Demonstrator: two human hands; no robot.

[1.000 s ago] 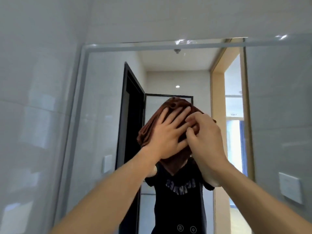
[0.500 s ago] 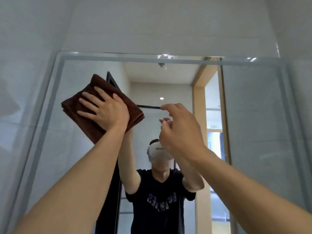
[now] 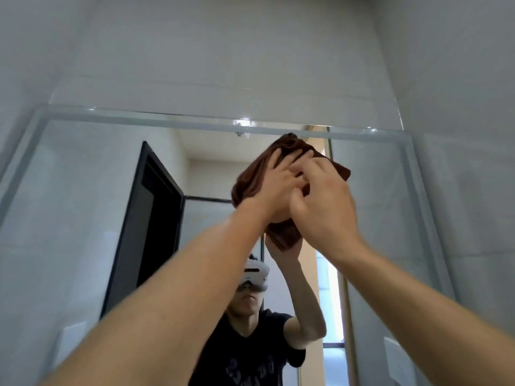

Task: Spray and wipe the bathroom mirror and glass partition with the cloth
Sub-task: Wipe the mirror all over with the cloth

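A large bathroom mirror (image 3: 83, 218) with a bevelled edge fills the wall ahead. A folded brown cloth (image 3: 250, 174) is pressed flat against the glass near the mirror's top edge, right of centre. My left hand (image 3: 276, 188) lies spread on the cloth and presses it to the mirror. My right hand (image 3: 320, 201) overlaps the left one from the right, its fingers bent onto the cloth and the left hand's back. No spray bottle is in view.
Pale tiled walls (image 3: 250, 51) surround the mirror on the left, above and on the right. The mirror reflects a person in a dark shirt (image 3: 250, 358), a dark door frame (image 3: 150, 218) and a bright doorway (image 3: 328, 288).
My left hand slid the cloth from the mirror's upper left to the upper right, closer to the top edge. My right hand, free in the air before, now rests on the cloth.
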